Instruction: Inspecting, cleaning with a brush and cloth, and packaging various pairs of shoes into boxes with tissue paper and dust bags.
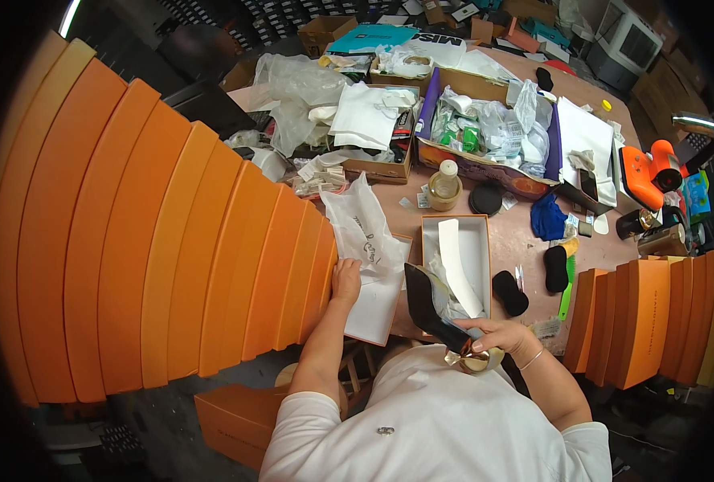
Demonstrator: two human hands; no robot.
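My right hand (505,337) is closed around a shiny black shoe (431,309) with a gold-coloured end, held tilted just in front of my white shirt. Behind the shoe stands an open orange-edged shoebox (476,241) with white paper and a pale curved strip (458,265) inside. My left hand (346,281) has its fingers bent at the lower edge of a thin white bag (363,221) with dark handwriting-like print. That bag lies partly over a white-lined box lid (373,309), beside the tall stack of orange boxes (212,265).
More orange boxes (638,321) stand at the right. Black sponges (510,293), a green brush (567,287) and a jar (445,186) lie or stand on the table. Farther back is a purple-edged carton (485,165) full of plastic packets. An orange tool (650,177) stands far right.
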